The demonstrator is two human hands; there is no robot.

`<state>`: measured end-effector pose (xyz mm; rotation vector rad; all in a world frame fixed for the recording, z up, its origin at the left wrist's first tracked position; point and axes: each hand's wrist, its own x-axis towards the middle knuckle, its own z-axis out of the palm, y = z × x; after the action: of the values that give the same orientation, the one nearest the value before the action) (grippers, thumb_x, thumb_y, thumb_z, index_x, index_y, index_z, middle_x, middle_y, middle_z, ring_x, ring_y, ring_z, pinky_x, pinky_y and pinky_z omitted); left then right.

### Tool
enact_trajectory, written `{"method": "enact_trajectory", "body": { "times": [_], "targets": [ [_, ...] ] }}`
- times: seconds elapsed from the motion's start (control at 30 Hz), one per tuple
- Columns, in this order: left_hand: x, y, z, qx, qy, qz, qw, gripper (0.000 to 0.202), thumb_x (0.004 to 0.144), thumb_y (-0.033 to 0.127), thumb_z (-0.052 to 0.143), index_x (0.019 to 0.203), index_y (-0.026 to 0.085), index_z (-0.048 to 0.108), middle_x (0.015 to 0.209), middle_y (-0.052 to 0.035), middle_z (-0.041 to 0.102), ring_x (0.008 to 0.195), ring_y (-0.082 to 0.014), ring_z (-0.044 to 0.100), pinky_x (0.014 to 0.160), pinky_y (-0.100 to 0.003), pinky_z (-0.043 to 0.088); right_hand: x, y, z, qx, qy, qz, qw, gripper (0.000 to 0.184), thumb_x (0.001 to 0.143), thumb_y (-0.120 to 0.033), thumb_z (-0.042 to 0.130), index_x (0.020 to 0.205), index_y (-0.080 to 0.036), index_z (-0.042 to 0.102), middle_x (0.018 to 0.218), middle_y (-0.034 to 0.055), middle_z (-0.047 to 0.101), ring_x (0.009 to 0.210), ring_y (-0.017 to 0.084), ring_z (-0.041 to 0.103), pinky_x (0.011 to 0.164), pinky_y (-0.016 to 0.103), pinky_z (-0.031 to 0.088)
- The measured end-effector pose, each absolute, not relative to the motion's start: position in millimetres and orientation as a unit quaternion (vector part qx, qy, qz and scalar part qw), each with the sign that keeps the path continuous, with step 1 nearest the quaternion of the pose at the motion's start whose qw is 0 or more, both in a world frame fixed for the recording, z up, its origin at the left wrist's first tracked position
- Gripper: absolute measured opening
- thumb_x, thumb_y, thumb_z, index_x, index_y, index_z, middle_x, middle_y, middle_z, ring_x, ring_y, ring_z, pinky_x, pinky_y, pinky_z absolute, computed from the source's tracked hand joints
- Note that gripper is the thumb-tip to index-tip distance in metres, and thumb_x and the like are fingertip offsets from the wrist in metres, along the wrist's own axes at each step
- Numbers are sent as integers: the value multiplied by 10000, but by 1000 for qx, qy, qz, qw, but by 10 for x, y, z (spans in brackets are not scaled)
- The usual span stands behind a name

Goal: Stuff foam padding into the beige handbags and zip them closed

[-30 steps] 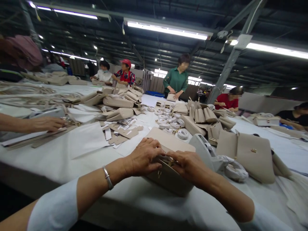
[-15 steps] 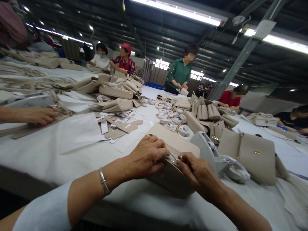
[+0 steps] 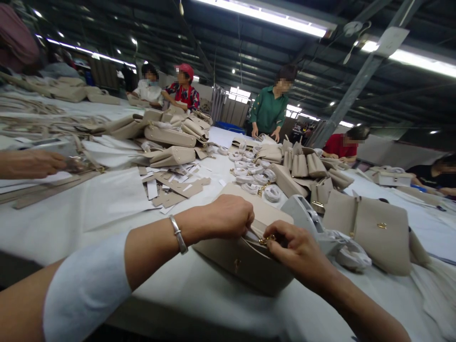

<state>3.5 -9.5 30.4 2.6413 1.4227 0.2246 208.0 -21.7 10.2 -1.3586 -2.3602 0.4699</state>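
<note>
A beige handbag [image 3: 245, 270] lies on the white-covered table in front of me, tilted, its mouth partly open and a small gold emblem on its front. My left hand [image 3: 231, 216] is curled at the mouth, with its fingertips hidden inside. What those fingers hold cannot be seen. My right hand [image 3: 297, 242] pinches a gold metal fitting [image 3: 265, 240] at the bag's opening, thumb below and fingers above. White lining or wrapping shows between the two hands.
Behind the bag stands a grey tape dispenser [image 3: 302, 209]. Wrapped straps [image 3: 272, 193] and piled handbags [image 3: 299, 164] lie beyond it. Another flap bag [image 3: 381, 232] is at right. Card scraps [image 3: 185, 187] lie left of centre. A co-worker's hand [image 3: 32, 164] reaches in from the left.
My left hand has turned and curled down into the bag's mouth, its forearm shifting right. The bag's front has swung more into view. My right hand stays at the gold fitting.
</note>
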Motion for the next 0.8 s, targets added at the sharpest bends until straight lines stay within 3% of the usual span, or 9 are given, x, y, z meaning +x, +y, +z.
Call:
{"method": "enact_trajectory", "body": {
  "times": [0.13,0.27,0.43,0.57,0.67,0.8],
  "targets": [
    [145,-111,243,872,484,47,61,170,629,182,572,688,242,720,638,-40,691,593,-206,606,480,-258,339,2051,-169,71,-478,-803,301,191,143,758,-263,524,769,-191,646,616,-15,568,560,121,477,514,233,343],
    [164,-98,99,861,502,62,57,172,632,184,573,689,239,725,620,-34,691,618,-211,626,511,-257,364,2020,-143,7,-472,-778,339,241,136,736,-268,569,781,-171,654,674,-5,592,622,122,496,576,234,367],
    [12,-75,-17,879,423,154,156,280,734,227,581,939,346,731,838,74,722,751,-105,633,603,-168,385,2061,-128,-3,-476,-722,429,261,210,726,-339,611,810,-150,644,625,-19,525,541,93,416,498,219,296],
    [-27,-48,52,895,388,133,174,301,774,229,566,1000,360,717,897,79,716,772,-83,626,586,-152,357,2088,-149,-21,-479,-697,450,288,241,704,-353,648,815,-139,644,636,-13,531,558,94,425,515,221,303],
    [59,-3,134,880,424,84,198,240,714,311,625,925,322,739,808,51,728,699,-111,629,520,-177,341,2093,-180,-43,-486,-692,440,302,236,700,-347,651,811,-139,654,635,-8,546,567,101,438,526,227,316],
    [209,57,145,878,460,67,115,196,639,410,645,683,234,719,591,-13,667,547,-170,586,443,-236,297,2104,-203,-45,-486,-709,412,300,222,710,-330,641,820,-140,675,642,2,570,577,108,449,527,234,319]
  ]
}}
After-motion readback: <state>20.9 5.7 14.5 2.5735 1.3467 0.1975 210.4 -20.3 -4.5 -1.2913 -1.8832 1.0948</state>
